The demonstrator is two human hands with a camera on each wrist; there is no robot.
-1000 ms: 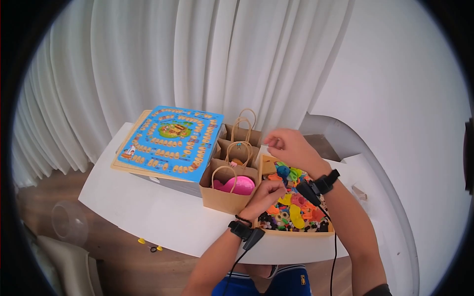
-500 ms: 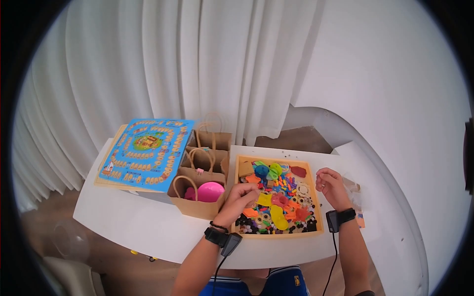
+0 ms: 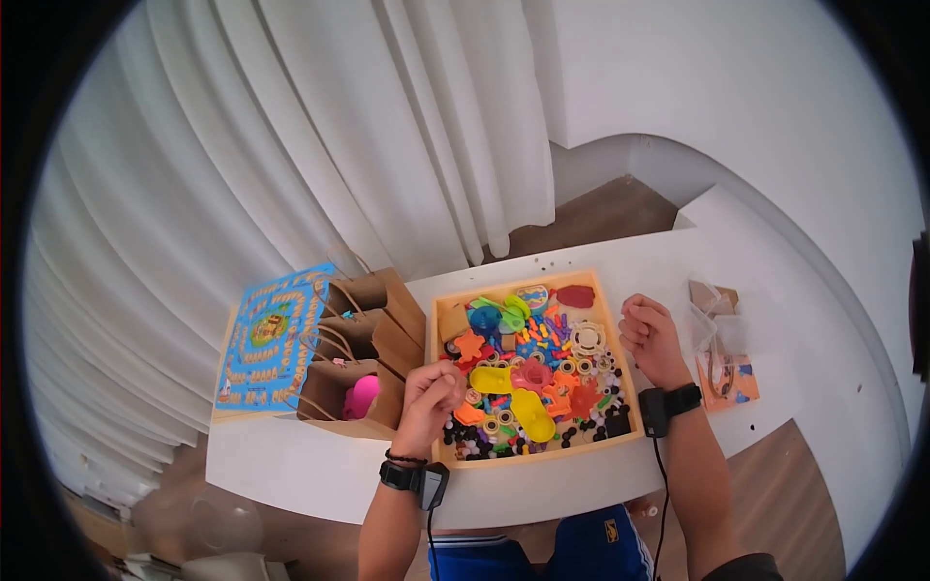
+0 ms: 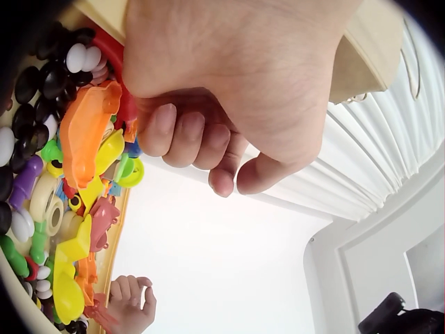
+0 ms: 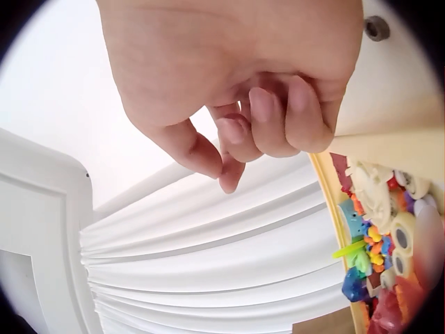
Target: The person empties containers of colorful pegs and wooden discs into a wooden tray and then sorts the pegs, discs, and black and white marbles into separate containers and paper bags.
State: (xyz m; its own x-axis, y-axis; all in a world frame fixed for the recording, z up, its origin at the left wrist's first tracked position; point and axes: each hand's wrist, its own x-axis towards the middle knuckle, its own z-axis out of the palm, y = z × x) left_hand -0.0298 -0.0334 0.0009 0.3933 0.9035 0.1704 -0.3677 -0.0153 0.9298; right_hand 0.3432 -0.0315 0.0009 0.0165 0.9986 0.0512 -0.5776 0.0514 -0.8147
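A shallow wooden tray (image 3: pixel 542 455) full of small colorful plastic pieces lies between my two hands. Among them are a yellow piece (image 3: pixel 533 416), a reddish clear piece (image 3: pixel 531 375), a blue piece (image 3: pixel 486 320) and a dark red piece (image 3: pixel 575 296). My left hand (image 3: pixel 429 405) hovers at the tray's left edge, fingers loosely curled around nothing. In the left wrist view an orange boat-shaped piece (image 4: pixel 90 132) lies beside that hand. My right hand (image 3: pixel 654 341) is just past the tray's right rim, also loosely curled, with nothing in its fingers.
Brown paper bags (image 3: pixel 376 426) stand left of the tray, the nearest holding a pink item (image 3: pixel 361 397). Behind them lies a blue game board (image 3: pixel 271 329). Clear plastic packaging (image 3: pixel 715 329) is at the right on the white table (image 3: pixel 310 474). A white curtain (image 3: pixel 339 145) hangs behind.
My right hand has come from above the tray's far left corner to outside its right rim. The left hand has drawn back to the left edge. The head view has turned right.
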